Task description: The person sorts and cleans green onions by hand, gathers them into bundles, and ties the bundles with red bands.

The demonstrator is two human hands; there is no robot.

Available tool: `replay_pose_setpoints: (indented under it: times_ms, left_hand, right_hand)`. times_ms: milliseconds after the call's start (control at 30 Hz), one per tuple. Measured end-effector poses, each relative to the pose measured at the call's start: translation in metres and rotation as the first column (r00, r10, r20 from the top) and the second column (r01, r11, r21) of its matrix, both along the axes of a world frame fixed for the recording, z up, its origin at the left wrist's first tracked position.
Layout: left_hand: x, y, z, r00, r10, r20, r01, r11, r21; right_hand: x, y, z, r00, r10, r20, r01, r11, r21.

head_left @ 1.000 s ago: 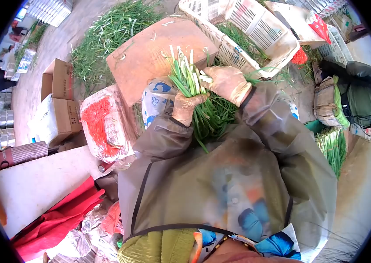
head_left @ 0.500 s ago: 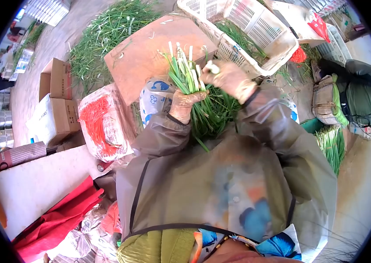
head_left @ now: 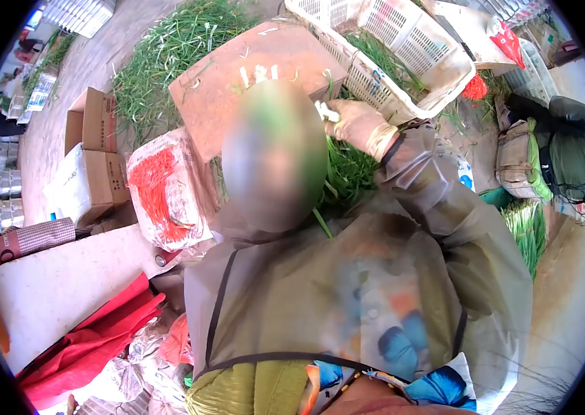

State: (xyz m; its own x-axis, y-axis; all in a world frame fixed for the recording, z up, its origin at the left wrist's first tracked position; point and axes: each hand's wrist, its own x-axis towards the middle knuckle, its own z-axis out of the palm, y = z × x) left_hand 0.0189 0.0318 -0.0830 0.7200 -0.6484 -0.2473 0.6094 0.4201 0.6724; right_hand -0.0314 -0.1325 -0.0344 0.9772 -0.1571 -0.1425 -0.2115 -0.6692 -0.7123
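Note:
My right hand (head_left: 361, 126), in a thin pale glove, is raised beside the greens with its fingers bent together. White bits show at its fingertips; I cannot make out if they are finger wraps or pieces of stalk. A round blurred patch covers my left hand and most of the bunch of scallion-like stalks. Only the white stalk ends (head_left: 259, 73) stick out above that patch, in front of the brown board (head_left: 220, 86). More loose green leaves (head_left: 349, 169) lie on my lap, below my right hand.
A heap of greens (head_left: 168, 59) lies beyond the board, at the left. At the upper right stands a white plastic crate (head_left: 438, 76) with some greens inside. Red ties (head_left: 154, 190) rest on a wrapped stack near a cardboard box (head_left: 95, 176). Bundled stalks (head_left: 526, 232) stand at my right.
Half a second ago my left hand was plainly gripping the bunch; now a blur hides it. The white stalk ends have shifted left, away from my right hand, which stays about where it was.

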Motion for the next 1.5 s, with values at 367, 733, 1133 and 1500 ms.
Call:
replay_pose_setpoints:
  times_ms: [367,733,1133,1500]
  left_hand:
    - [0.013,0.004,-0.014,0.979,-0.19,0.073,0.195,0.978,-0.07]
    - [0.014,-0.001,-0.023,0.991,-0.136,-0.015,0.135,0.989,-0.062]
    - [0.003,-0.001,-0.02,0.985,-0.053,0.166,0.055,0.998,-0.006]
    - [0.001,-0.014,-0.03,0.986,0.077,0.147,-0.084,0.995,0.049]
  right_hand:
    - [-0.008,0.004,-0.015,0.975,0.143,-0.168,0.025,0.684,0.729]
    - [-0.019,-0.026,0.023,0.972,-0.231,-0.045,0.189,0.651,0.735]
    - [0.012,-0.016,-0.005,0.975,-0.22,0.018,0.178,0.831,0.527]
    - [0.001,-0.008,-0.013,1.0,-0.015,-0.026,0.019,0.984,0.179]
